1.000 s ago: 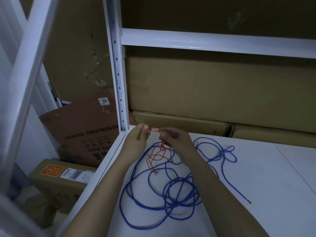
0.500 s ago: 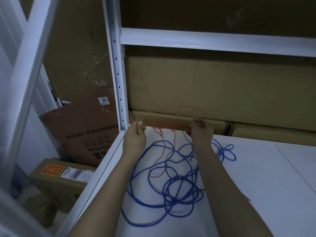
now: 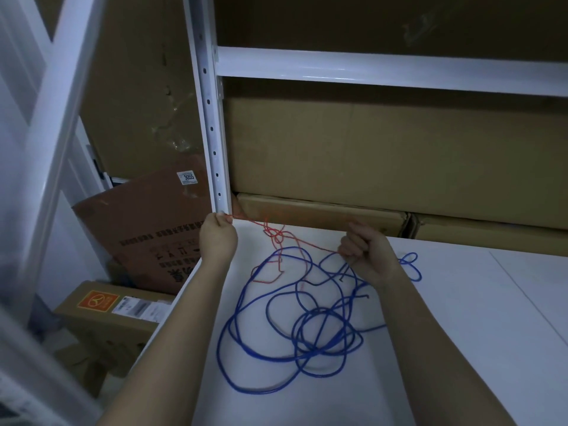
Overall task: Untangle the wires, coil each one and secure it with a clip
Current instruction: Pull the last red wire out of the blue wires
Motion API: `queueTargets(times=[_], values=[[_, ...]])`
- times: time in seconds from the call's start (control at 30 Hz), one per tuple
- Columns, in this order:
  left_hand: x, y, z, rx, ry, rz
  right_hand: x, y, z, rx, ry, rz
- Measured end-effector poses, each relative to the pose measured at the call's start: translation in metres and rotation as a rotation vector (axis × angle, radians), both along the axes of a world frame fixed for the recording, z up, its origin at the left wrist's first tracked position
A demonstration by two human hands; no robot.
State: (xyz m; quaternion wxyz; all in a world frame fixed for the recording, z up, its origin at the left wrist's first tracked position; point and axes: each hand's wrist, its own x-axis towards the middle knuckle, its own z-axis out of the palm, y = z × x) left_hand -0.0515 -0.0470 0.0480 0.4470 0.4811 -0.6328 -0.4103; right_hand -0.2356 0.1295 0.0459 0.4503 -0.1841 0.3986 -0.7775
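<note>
Head view: left hand (image 3: 217, 238) fingers pinch one end of the red wire (image 3: 278, 236) at the tabletop's (image 3: 461, 318) left edge, just beside the shelf upright (image 3: 215, 133). Right hand (image 3: 367, 256) fingers clench the same wire at frame centre. Between them it carries a knot, partly taut. The blue wire (image 3: 295, 333) lies in loose overlapping loops below; bare tabletop extends right.

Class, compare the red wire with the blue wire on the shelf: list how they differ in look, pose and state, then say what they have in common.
1. The red wire looks thinner than the blue wire.
2. The red wire is stretched between the left hand and right hand; no hand visibly grips the blue wire.
3. The red wire shows a small knot mid-span; the blue wire sprawls in wide loose loops on the white shelf.
Shared: both are uncoiled, unclipped and overlap each other.
</note>
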Motion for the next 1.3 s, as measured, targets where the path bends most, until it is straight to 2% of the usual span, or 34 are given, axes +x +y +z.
queueTargets(times=[0.1, 0.13, 0.2, 0.27, 0.3, 0.37, 0.43, 0.47, 0.5, 0.57, 0.7, 0.77, 0.8, 0.87, 0.93, 1.0, 1.1, 1.13, 1.2, 1.3], values=[[0.004, -0.003, -0.001, -0.017, -0.042, 0.020, 0.008, 0.005, 0.008, 0.392, 0.771, -0.006], [0.004, -0.001, 0.000, -0.029, -0.053, 0.015, 0.011, 0.004, 0.009, 0.493, 0.973, -0.039], [0.002, 0.004, 0.001, -0.044, -0.052, 0.007, 0.013, -0.002, 0.009, 0.535, 1.153, -0.155], [0.001, 0.007, -0.001, -0.047, -0.044, 0.010, 0.010, -0.007, 0.004, 0.555, 1.120, -0.393], [0.002, 0.008, -0.002, -0.043, -0.037, 0.013, 0.006, -0.008, 0.002, 0.563, 0.999, -0.535], [0.004, 0.007, -0.004, -0.031, -0.012, 0.029, -0.003, -0.012, -0.001, 0.483, 0.505, -0.731], [0.006, 0.008, -0.003, -0.036, -0.020, 0.053, -0.008, -0.011, -0.004, 0.281, 0.020, -0.712], [0.006, 0.009, -0.002, -0.041, -0.028, 0.056, -0.010, -0.011, -0.005, 0.192, -0.121, -0.676], [0.006, 0.009, -0.001, -0.046, -0.029, 0.050, -0.011, -0.010, -0.006, 0.146, -0.173, -0.636], [0.007, 0.010, -0.001, -0.055, -0.022, 0.003, -0.011, -0.011, -0.009, 0.223, -0.019, -0.567], [0.005, 0.013, 0.001, -0.116, -0.012, -0.162, -0.002, -0.017, -0.011, 0.491, 0.519, -0.420], [0.003, 0.018, 0.003, -0.136, -0.012, -0.228, 0.006, -0.020, -0.013, 0.620, 0.861, -0.372], [0.001, 0.020, 0.004, -0.142, -0.015, -0.260, 0.010, -0.021, -0.015, 0.650, 1.026, -0.396], [-0.002, 0.025, 0.006, -0.157, -0.026, -0.314, 0.021, -0.023, -0.017, 0.545, 1.280, -0.539], [-0.004, 0.029, 0.008, -0.163, -0.037, -0.344, 0.035, -0.025, -0.013, 0.372, 1.347, -0.585], [-0.005, 0.032, 0.010, -0.154, -0.033, -0.375, 0.052, -0.028, -0.007, 0.268, 1.334, -0.472], [-0.004, 0.038, 0.019, -0.047, 0.055, -0.472, 0.062, -0.038, -0.011, 0.271, 1.490, -0.277], [-0.003, 0.041, 0.022, 0.044, 0.122, -0.522, 0.063, -0.043, -0.014, 0.298, 1.525, -0.223], [-0.001, 0.045, 0.030, 0.280, 0.305, -0.622, 0.063, -0.048, -0.021, 0.356, 1.480, -0.136], [0.005, 0.045, 0.039, 0.533, 0.689, -0.691, 0.069, -0.046, -0.033, 0.371, 1.407, -0.027]])
